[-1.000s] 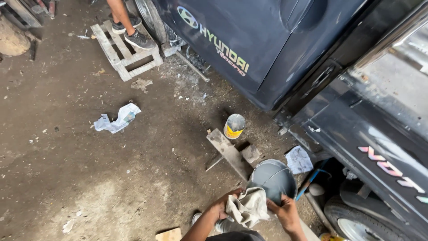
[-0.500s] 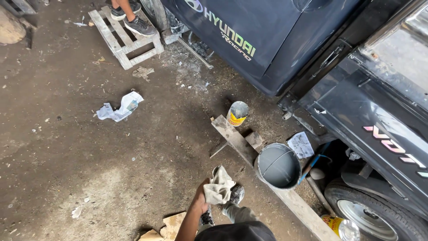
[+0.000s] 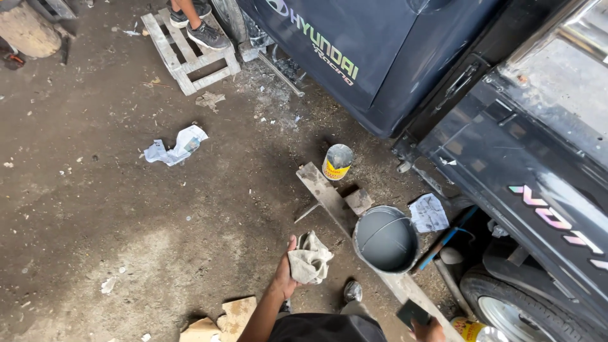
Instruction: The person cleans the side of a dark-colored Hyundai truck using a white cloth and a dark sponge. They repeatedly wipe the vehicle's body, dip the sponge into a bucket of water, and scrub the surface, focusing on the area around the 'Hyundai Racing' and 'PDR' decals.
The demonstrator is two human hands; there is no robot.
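My left hand (image 3: 286,273) is shut on a crumpled pale rag (image 3: 310,259), held low over the dirt floor, left of a grey metal bucket (image 3: 385,240). The bucket stands upright on a long wooden plank (image 3: 326,193) and looks grey inside. At the bottom edge my right hand (image 3: 430,330) grips a small dark flat block (image 3: 411,311); only part of that hand shows. A yellow-labelled tin can (image 3: 337,161) stands at the plank's far end.
A dark blue vehicle body (image 3: 494,145) and its tyre (image 3: 513,307) fill the right side. Another person's feet (image 3: 201,28) rest on a small wooden pallet (image 3: 190,60). Crumpled paper (image 3: 174,147) and a paper sheet (image 3: 429,212) lie around; wood scraps (image 3: 221,320) lie close by.
A second ago both hands were at the bucket with the rag. Now the bucket stands alone on the plank, my left hand has drawn back with the rag, and my right holds a dark block.
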